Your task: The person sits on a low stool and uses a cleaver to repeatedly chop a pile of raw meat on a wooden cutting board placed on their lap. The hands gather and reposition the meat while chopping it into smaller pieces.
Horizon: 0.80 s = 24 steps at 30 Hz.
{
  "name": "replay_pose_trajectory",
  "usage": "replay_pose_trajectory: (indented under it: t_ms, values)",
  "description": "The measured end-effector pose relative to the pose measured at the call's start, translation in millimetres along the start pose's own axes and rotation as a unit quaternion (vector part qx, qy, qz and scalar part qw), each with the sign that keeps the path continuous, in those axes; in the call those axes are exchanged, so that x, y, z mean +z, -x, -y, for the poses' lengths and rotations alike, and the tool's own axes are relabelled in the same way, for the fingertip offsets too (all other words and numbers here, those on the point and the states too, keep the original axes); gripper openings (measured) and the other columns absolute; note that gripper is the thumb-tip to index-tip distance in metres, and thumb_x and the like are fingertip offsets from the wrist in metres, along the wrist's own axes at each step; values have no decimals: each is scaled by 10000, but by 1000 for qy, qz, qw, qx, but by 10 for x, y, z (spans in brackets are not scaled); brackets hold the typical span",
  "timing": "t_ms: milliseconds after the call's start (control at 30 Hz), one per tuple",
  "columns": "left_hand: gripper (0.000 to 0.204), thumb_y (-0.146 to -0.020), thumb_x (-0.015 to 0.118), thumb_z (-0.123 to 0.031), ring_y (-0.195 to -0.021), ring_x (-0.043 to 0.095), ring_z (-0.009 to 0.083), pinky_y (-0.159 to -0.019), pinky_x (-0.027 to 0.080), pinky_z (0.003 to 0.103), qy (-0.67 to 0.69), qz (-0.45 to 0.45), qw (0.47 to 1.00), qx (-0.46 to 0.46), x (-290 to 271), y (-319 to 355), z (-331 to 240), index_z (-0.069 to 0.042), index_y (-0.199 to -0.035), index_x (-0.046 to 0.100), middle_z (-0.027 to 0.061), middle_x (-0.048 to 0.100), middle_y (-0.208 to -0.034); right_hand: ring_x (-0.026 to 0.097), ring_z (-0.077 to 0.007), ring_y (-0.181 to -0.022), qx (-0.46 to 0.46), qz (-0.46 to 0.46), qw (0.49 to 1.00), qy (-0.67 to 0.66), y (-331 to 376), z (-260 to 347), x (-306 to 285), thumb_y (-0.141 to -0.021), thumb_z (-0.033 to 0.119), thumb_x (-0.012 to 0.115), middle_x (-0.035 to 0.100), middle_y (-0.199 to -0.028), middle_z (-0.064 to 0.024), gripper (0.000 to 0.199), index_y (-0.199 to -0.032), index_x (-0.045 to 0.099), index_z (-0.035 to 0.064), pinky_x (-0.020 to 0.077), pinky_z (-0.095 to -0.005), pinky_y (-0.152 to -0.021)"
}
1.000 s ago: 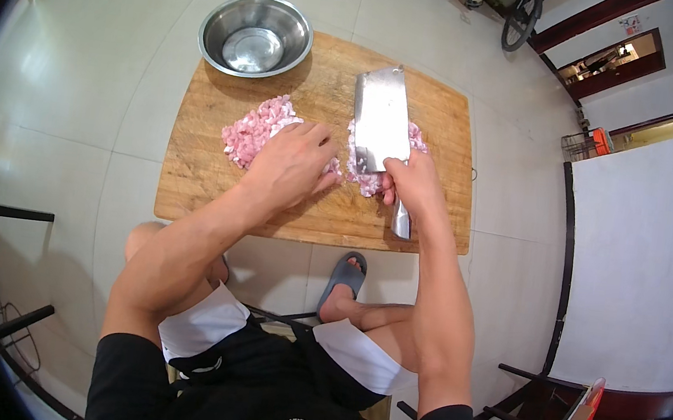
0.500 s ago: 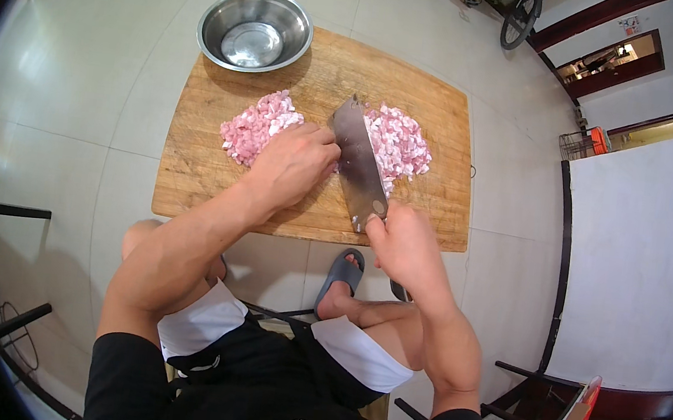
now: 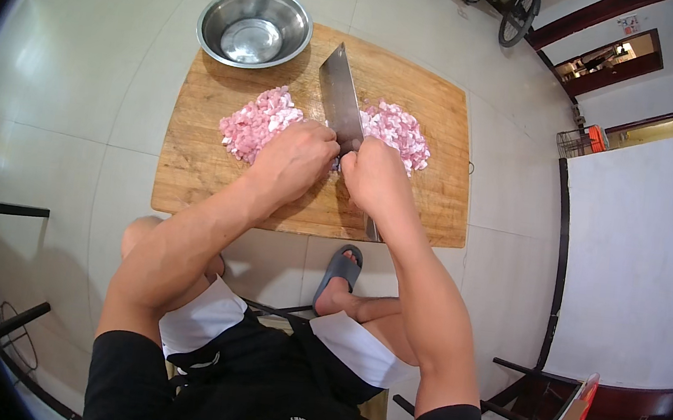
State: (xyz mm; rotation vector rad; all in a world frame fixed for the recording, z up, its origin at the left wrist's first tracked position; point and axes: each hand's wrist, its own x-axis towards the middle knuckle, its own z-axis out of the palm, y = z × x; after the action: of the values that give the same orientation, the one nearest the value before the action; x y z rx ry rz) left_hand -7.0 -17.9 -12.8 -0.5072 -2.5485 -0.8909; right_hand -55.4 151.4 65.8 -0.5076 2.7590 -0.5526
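Note:
A wide steel cleaver (image 3: 341, 94) slants across the middle of the wooden cutting board (image 3: 230, 198). My right hand (image 3: 375, 175) is wrapped round it near its middle, and the lower end shows below the wrist. Close against the blade's left side, my left hand (image 3: 297, 156) rests with fingers curled under; whatever they press on is hidden. Left of the blade lies a heap of diced pink and white meat (image 3: 259, 122), partly behind my left hand. A second heap of diced meat (image 3: 399, 134) sits to the right of the cleaver.
An empty steel bowl (image 3: 254, 28) stands on the board's far left corner. Tiled floor (image 3: 73, 114) surrounds the board. My sandalled foot (image 3: 339, 273) is just below its near edge. A white panel (image 3: 638, 261) stands at the right, and a bicycle wheel (image 3: 520, 17) shows far right.
The cleaver and my right hand have moved away from me, and the blade's tip now reaches farther up the board. My right hand has come close beside my left, which stays nearly in place.

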Motion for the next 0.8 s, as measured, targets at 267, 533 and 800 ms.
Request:
replay_pose_trajectory:
  t_ms: [267,533,800]
  values:
    - [139,-908,791,-154,-976,685,353,-894,569,484,-26,8,1000,0,-128,50,-52,-31,-890,728,132,683,-955,659,-146,-508,83,68,948,-301,-96,-406,-155,-976,91,625,711,-724,-79,166,-929,705,-45,526,-348,-488]
    - [174,-926,801,-194,-1027,696,359,-927,577,476,-11,2,1000,-15,-158,75,-31,-37,-984,753,131,707,-1027,670,-165,-512,84,25,968,-235,83,-612,-400,-1006,132,621,689,-689,-74,184,-942,694,-25,527,-356,-504]
    - [195,-919,797,-160,-1066,693,362,-947,576,477,4,25,1000,-9,-263,80,22,-36,-1068,775,132,722,-1068,724,-266,-548,10,9,999,-36,807,-275,-374,-1047,188,641,691,-668,-155,260,-979,685,-59,577,-428,-584]
